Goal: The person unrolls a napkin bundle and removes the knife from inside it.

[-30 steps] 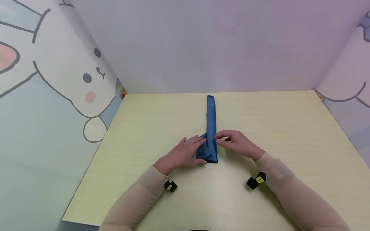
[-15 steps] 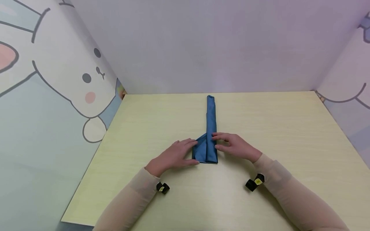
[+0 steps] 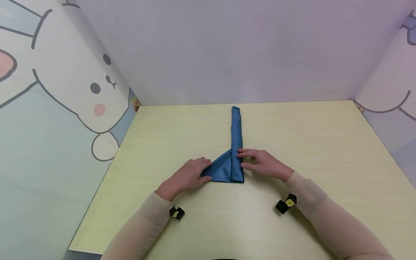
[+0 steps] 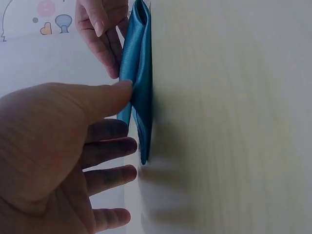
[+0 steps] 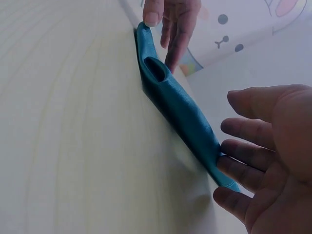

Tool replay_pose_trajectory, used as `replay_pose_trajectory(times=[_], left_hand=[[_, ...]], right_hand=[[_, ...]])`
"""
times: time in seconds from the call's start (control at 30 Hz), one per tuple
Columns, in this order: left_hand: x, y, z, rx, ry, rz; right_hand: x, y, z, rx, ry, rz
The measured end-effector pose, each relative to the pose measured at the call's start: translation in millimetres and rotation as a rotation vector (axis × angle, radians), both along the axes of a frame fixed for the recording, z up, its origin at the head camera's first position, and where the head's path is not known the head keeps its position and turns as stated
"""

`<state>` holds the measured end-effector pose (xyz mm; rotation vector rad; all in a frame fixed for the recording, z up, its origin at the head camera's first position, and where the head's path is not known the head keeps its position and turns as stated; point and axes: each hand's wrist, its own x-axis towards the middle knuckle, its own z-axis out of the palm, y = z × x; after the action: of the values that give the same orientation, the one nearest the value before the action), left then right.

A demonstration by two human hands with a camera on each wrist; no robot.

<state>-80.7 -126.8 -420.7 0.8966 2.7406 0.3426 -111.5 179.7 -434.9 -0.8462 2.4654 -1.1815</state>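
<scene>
A blue cloth (image 3: 237, 144) lies on the table as a long narrow folded strip, with a triangular flap (image 3: 222, 169) spread out to the left at its near end. My left hand (image 3: 185, 177) rests at the flap's left corner, thumb and fingers extended. In the left wrist view its thumb (image 4: 109, 100) touches the fabric. On the other side, my right hand (image 3: 264, 164) has its fingertips against the strip's right edge, fingers loosely bent. From the right wrist view, the strip's near end shows a rolled, hollow fold (image 5: 156, 70).
The pale wooden table (image 3: 308, 137) meets a plain wall (image 3: 227, 54) at the back. A wall with cartoon drawings (image 3: 81, 90) stands on the left. Each wrist carries a small black camera, like the right one (image 3: 286, 204).
My left hand has slid left, and the cloth's flap has widened leftward into a triangle. My right hand has shifted slightly left onto the strip's edge.
</scene>
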Motion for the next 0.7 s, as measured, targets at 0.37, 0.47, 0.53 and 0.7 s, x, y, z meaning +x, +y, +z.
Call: replay_pose_trajectory(times=[0.37,0.47,0.53,0.7], left_hand=[[-0.2,25.2,5.5,-0.112,0.161,-0.147],[-3.0,33.0,2.5,-0.170,0.174,-0.159],[-3.2,36.8,1.0,-0.205,0.167,-0.169],[1.0,39.8,-3.5,-0.269,0.153,-0.190]], right_hand=[[-6.8,-16.4,-1.0,0.120,0.170,0.026],[-11.2,-29.2,-1.3,0.201,0.228,0.049],[-13.3,-36.6,-2.0,0.253,0.261,0.053],[-17.2,-46.8,-3.8,0.354,0.271,0.020]])
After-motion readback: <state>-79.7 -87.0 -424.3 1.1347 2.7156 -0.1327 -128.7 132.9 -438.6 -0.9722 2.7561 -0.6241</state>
